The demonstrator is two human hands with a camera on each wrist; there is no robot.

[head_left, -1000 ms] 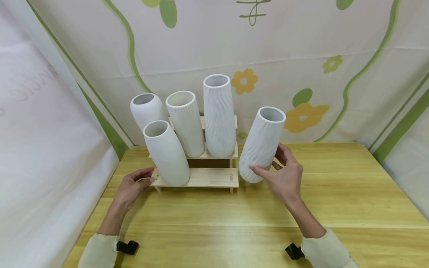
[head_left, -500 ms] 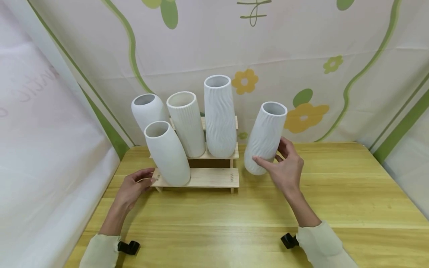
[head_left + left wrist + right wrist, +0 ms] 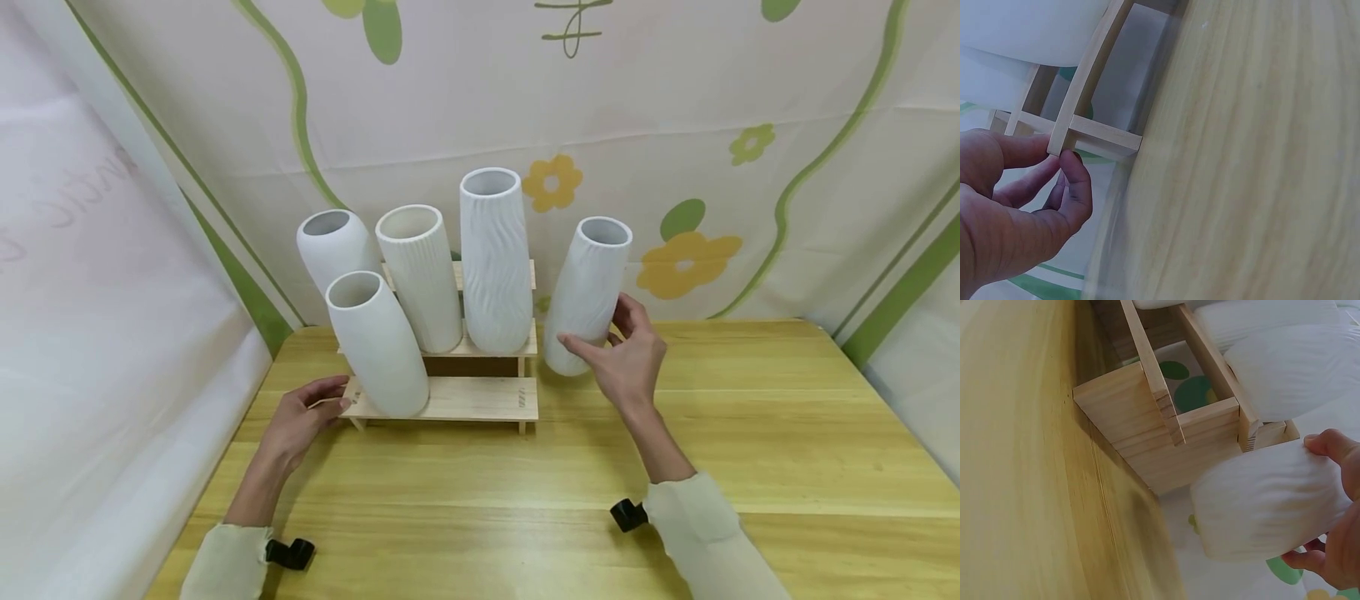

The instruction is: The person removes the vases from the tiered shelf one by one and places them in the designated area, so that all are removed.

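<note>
White and likely ceramic, the rippled vase [image 3: 585, 292] leans in the right hand's [image 3: 632, 357] grip, just beside the wooden stand [image 3: 476, 398], whose front left end the left hand [image 3: 300, 419] pinches. Expect it stiff, fragile, rather slippery; the lower body suits gripping.

"What sort of place is this?"

"A small cloth-walled booth, by the look of it. A flower-printed backdrop [image 3: 420, 117] hangs right behind the wood-grain bench [image 3: 480, 517]."

"And the sides?"

"Closed in too. The left sheet [image 3: 112, 350] carries faint lettering [image 3: 82, 196]; the right sheet [image 3: 922, 375] hangs along the other edge."

"In a home or a shop?"

"I can't tell which."
</note>
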